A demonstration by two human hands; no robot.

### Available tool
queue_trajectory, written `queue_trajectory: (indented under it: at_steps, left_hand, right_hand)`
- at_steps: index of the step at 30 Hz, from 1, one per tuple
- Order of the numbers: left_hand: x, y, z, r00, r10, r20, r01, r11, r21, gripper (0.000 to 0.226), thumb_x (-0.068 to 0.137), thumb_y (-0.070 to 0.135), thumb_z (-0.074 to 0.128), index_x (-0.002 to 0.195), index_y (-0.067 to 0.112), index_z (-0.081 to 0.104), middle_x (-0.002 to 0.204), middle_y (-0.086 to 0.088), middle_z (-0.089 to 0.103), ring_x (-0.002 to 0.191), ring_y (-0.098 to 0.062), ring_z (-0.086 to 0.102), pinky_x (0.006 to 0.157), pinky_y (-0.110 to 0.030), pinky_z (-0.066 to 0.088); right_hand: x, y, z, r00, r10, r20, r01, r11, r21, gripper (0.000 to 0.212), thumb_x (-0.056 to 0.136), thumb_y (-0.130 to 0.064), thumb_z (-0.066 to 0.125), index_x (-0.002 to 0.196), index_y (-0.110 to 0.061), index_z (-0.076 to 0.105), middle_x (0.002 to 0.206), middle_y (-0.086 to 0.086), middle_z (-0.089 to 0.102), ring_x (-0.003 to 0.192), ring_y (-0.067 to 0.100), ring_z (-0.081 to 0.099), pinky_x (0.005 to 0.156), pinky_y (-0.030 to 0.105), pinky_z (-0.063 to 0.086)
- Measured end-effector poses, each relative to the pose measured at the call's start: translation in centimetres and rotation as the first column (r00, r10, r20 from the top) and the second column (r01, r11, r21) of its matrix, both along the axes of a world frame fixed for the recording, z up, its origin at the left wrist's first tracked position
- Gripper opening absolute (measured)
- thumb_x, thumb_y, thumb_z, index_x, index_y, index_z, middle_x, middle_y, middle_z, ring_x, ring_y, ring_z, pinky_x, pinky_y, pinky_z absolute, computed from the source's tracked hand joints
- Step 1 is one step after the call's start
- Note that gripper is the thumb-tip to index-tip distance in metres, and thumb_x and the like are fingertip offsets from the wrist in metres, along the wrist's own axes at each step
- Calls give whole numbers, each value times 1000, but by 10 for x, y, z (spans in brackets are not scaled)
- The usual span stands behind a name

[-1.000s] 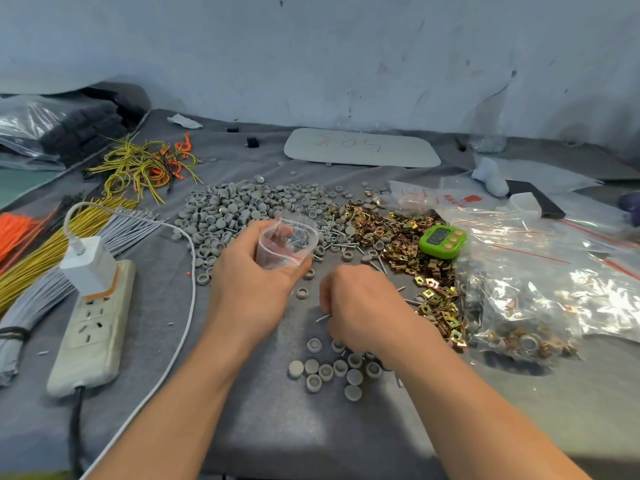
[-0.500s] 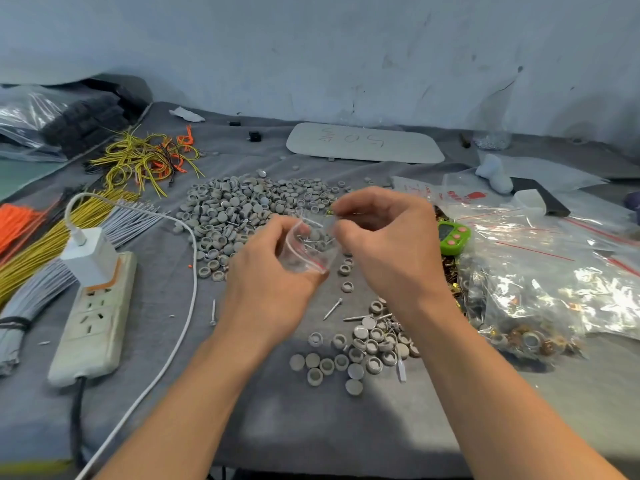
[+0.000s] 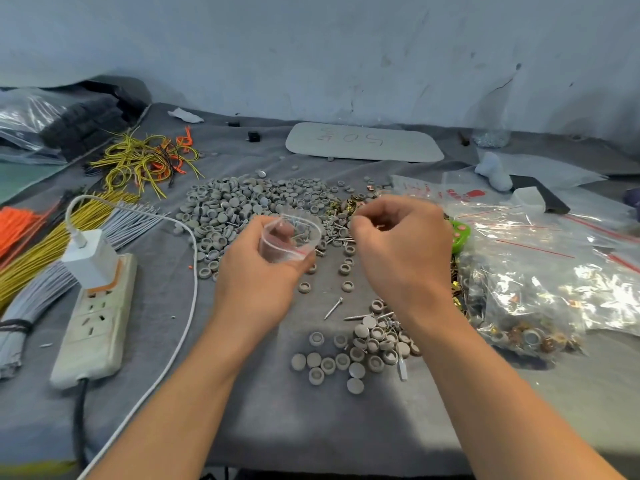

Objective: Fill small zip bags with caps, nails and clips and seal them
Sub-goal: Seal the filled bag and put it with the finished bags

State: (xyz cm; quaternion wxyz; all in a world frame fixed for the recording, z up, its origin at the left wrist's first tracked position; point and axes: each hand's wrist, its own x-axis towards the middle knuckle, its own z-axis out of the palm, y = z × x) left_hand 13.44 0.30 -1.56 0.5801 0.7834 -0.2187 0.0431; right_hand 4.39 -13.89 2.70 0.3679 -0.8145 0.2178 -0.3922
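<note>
My left hand (image 3: 256,271) grips a small clear zip bag (image 3: 291,237) with its mouth held open; several nails lie inside it. My right hand (image 3: 401,251) hovers just right of the bag's mouth with its fingers curled; I see nothing plainly held in them. A big heap of grey caps (image 3: 239,206) lies behind the bag, and a smaller group of caps (image 3: 360,348) sits near my right wrist. Loose nails (image 3: 333,308) lie on the cloth between the two. Gold clips (image 3: 346,206) spread behind my right hand, partly hidden by it.
Large clear bags of filled packs (image 3: 540,289) lie at the right, beside a green timer (image 3: 460,233). A power strip with a white charger (image 3: 97,317) and its cable sit at the left, next to bundles of yellow, grey and orange wire (image 3: 34,258). A white board (image 3: 363,142) lies at the back.
My right hand rose from the cloth to the bag's mouth, then drew slightly to the right. My left hand kept hold of the bag, which now hangs a little lower and more tilted.
</note>
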Motion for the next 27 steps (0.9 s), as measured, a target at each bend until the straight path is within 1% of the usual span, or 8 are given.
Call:
queue_trajectory:
  at_steps: [2, 6, 9, 15, 18, 22, 24, 27]
  left_hand:
    - [4, 3, -2, 1000, 8, -28, -9, 999, -50, 29, 76, 18, 89, 88, 28, 64, 81, 26, 70, 72, 6, 64, 72, -22, 52]
    - [7, 5, 2, 1000, 23, -15, -24, 993, -112, 26, 79, 13, 86, 91, 24, 66, 81, 27, 71, 71, 12, 64, 62, -3, 43]
    - [4, 1, 6, 999, 6, -40, -11, 992, -128, 28, 78, 12, 87, 98, 18, 68, 85, 16, 74, 74, 5, 66, 66, -8, 47]
    - [-3, -1, 6, 999, 2, -41, -6, 995, -101, 32, 64, 36, 83, 89, 31, 63, 85, 25, 70, 78, -2, 67, 73, -26, 52]
    - [-2, 0, 7, 1000, 13, -28, -15, 997, -76, 34, 59, 47, 80, 87, 39, 62, 84, 23, 71, 80, -7, 69, 79, -37, 57]
    - [-5, -1, 8, 1000, 17, 5, -17, 999, -28, 42, 56, 58, 78, 90, 43, 61, 85, 22, 70, 80, -6, 68, 77, -39, 59]
    - [-10, -5, 7, 1000, 3, 22, -4, 1000, 14, 44, 57, 55, 81, 93, 40, 61, 86, 20, 70, 80, -5, 68, 77, -40, 58]
    - [-18, -7, 9, 997, -67, 25, 65, 995, 82, 50, 52, 62, 74, 95, 40, 61, 85, 22, 71, 75, -1, 66, 68, -38, 57]
  right_hand:
    - [-4, 1, -8, 935, 115, -335, -146, 987, -67, 12, 89, -22, 72, 79, -26, 78, 70, -16, 72, 65, 1, 68, 74, 33, 64]
    - [-8, 14, -20, 551, 194, -812, -446, 891, -90, 13, 84, -31, 77, 96, -28, 73, 93, -3, 75, 87, 21, 71, 79, 34, 60]
    - [-7, 18, -18, 504, 175, -845, -480, 871, -106, 10, 82, -16, 71, 85, -26, 71, 88, 5, 75, 84, 27, 71, 72, 33, 59]
    - [-6, 30, -23, 518, 201, -831, -535, 834, -132, 27, 71, 3, 61, 82, -19, 72, 79, 9, 71, 76, 32, 69, 64, 34, 57]
    - [-6, 24, -23, 672, 207, -711, -477, 855, -202, 35, 73, 1, 65, 94, -25, 75, 94, 3, 75, 88, 26, 71, 79, 38, 61]
    - [-9, 5, -6, 977, 183, -108, -191, 979, -67, 30, 78, -2, 79, 93, -28, 81, 84, -13, 76, 78, 1, 71, 77, 21, 59]
    - [-9, -1, 3, 963, 221, 155, -241, 962, 125, 26, 76, 0, 79, 89, -21, 82, 80, -8, 78, 76, 6, 75, 73, 22, 59]
    - [-6, 7, 8, 913, 333, 236, -374, 914, 158, 25, 75, 3, 79, 90, -16, 82, 82, -6, 80, 78, 10, 77, 74, 22, 60]
